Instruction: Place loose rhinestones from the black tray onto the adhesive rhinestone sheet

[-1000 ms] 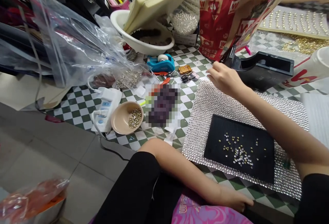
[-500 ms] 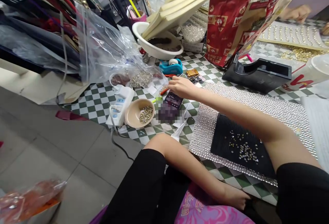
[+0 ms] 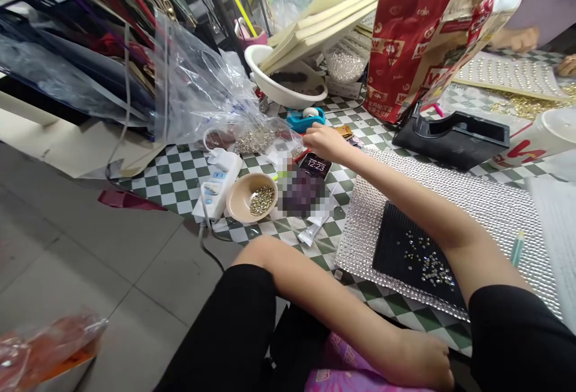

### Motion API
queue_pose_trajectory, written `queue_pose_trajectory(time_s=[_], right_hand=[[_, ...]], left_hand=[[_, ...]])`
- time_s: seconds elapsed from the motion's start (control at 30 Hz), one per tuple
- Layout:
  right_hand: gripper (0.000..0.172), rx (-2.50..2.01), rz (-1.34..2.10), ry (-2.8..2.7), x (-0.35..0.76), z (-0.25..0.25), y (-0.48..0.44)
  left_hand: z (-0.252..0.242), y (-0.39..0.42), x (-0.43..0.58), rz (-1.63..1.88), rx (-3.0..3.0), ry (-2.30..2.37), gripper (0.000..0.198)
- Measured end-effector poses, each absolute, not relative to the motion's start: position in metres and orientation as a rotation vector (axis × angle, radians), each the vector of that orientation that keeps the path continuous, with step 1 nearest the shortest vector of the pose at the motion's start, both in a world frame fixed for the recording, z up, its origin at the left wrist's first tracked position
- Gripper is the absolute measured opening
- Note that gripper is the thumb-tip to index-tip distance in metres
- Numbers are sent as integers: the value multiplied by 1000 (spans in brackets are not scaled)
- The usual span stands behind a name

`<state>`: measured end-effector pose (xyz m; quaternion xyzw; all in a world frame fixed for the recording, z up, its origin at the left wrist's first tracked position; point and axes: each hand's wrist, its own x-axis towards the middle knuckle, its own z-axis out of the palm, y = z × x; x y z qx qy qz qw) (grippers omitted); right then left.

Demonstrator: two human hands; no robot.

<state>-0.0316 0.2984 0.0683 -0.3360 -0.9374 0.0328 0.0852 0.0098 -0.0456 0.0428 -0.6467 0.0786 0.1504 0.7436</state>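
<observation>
My right hand (image 3: 326, 141) reaches across the table above the phone (image 3: 315, 165), its fingers curled together. Whatever is in those fingers, if anything, is hidden; a red-orange item lies by the fingertips. The phone's lit screen reads 12:23, and its lower part is pixelated. My left hand (image 3: 427, 359) rests low at my lap, closed, over pink-and-purple printed fabric (image 3: 346, 377); its contents cannot be seen. Under my right forearm, a black ribbed pad (image 3: 396, 254) carries loose rhinestones (image 3: 434, 267). The pad lies on a sheet of rhinestones (image 3: 360, 224).
A beige bowl (image 3: 237, 200) of rhinestones stands beside a white power strip (image 3: 218, 185). Behind are a blue tape dispenser (image 3: 306, 119), a white basin (image 3: 288, 95) with foam sheets, a red paper bag (image 3: 400, 56) and a black tape holder (image 3: 452, 138). A co-worker's hand (image 3: 517, 39) is at the far right.
The phone screen has switched to a clock display. My left hand has moved slightly right and down in view. My right hand stays near the phone. A teal pen now shows beside my right arm.
</observation>
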Motion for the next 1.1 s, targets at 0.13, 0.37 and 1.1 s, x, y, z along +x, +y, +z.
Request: queue_pose_trajectory(time_s=[0.13,0.37,1.1], right_hand=[[21,-1120,98,-2754,-10,65,314],[13,-1158,13,-2729,-2,46,324],[42,-1116,-279,-2748,-7,81,311]], left_hand=[[97,10,-33,-368,-2485,357,48],[162,173,-133,-75,-3000,-1039,26],[116,326,-164,284,-2745,-1668,35]])
